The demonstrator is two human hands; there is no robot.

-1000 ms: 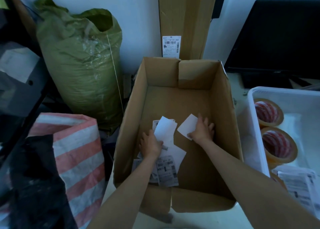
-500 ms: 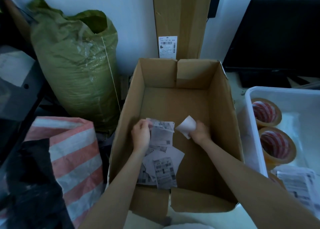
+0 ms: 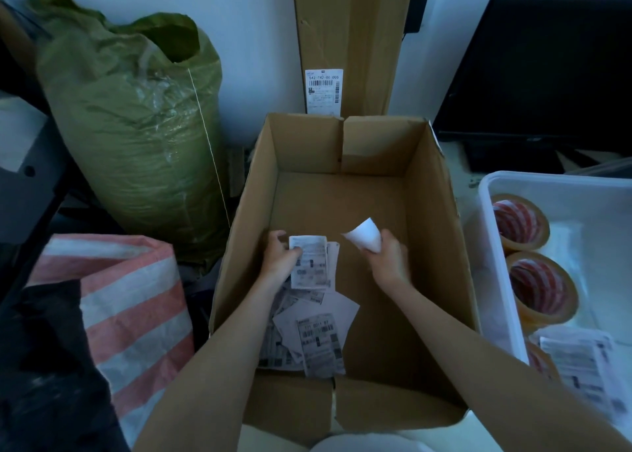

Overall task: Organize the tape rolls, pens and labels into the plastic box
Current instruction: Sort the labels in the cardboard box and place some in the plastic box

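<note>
- Left hand (image 3: 280, 258) now grips a squared stack of labels (image 3: 310, 262) inside the cardboard box (image 3: 437, 246); a second ago I saw them fanned loose.
- Right hand (image 3: 388, 260) pinches one curled blank slip (image 3: 365, 237), lifted off the box floor.
- More labels (image 3: 316, 339) lie at the box's near end.
- Plastic box (image 3: 492, 212), right of it, holds tape rolls (image 3: 519, 224); I judge gathering nearly done.
</note>
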